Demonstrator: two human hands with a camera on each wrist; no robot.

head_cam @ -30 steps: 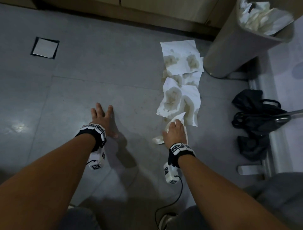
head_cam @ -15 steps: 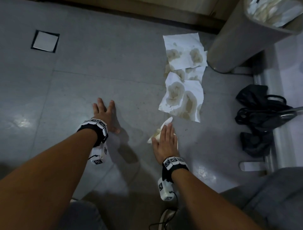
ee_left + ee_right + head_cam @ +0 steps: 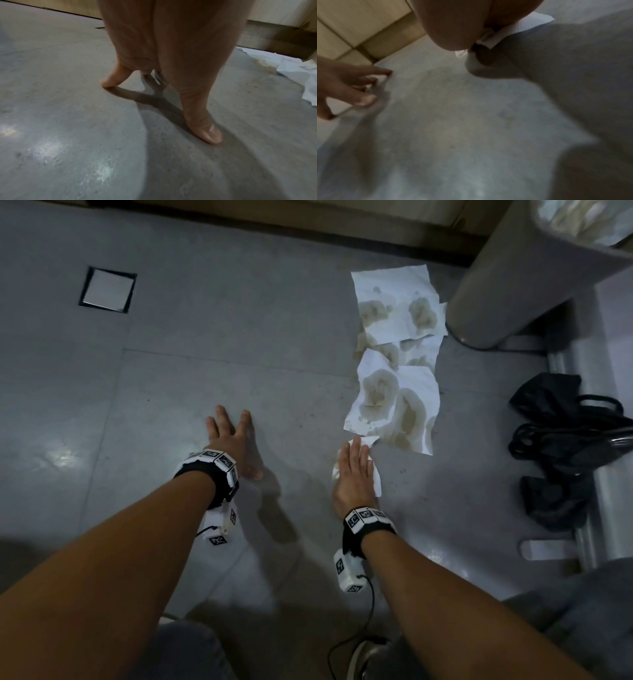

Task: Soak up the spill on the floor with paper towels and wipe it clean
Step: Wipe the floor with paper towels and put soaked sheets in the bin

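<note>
Pressing a folded paper towel [image 3: 375, 479] flat against the floor [image 3: 212, 344], the right hand [image 3: 354, 474] is lying on it with its fingers straight and close together, palm down, not curled round the paper. The left hand [image 3: 233, 440] is bracing on bare floor at about nine o'clock from the right one, well apart from it, fingers spread with the tips bearing down, and is holding nothing; the left wrist view is showing those fingertips [image 3: 107, 83] planted on the tile.

The rest of the soaked towels [image 3: 397, 361] are lying in a strip that is running from roughly twelve to one o'clock of the right hand, its long axis pointing away from the person toward the bin [image 3: 513, 285] and the wall. The strip's near edge is sitting just beyond the right fingertips, nearly touching the towel under the palm. Brownish wet patches are showing through every sheet, so the liquid seems largely taken up but the sheets are not yet gathered.

The right hand is clearly the nearer one to that strip; the left is off to the side and is serving as a prop. Any further wiping would probably be running forward along the strip's length, toward twelve o'clock. A dark bag [image 3: 565, 440] is lying at three o'clock, clear of the wet patch.
</note>
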